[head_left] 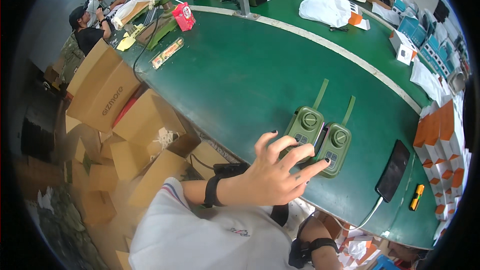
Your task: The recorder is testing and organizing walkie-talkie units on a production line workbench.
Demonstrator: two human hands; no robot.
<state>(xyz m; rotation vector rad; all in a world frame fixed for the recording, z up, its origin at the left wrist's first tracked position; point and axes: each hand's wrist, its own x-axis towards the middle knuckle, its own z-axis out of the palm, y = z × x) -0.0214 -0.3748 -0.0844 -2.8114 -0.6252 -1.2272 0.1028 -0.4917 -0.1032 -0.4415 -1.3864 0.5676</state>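
Note:
Two small green devices (305,122) (336,142), likely portable speakers, lie side by side on the green tabletop (240,85). Each has a round dial, a cluster of grey buttons and a green strap pointing away from me. My left hand (280,172) is spread over them, fingers apart and gripping nothing. One fingertip rests at the buttons of the right device; other fingers reach over the lower part of the left one. My right forearm, with a black band (322,244), hangs below the table edge, and the right hand is out of sight.
Right of the devices lie a black phone (393,171) on a white cable and a yellow-black tool (417,197). Stacked orange-white boxes (440,155) line the right edge. Open cardboard boxes (145,125) stand left. Two people (90,27) sit far left.

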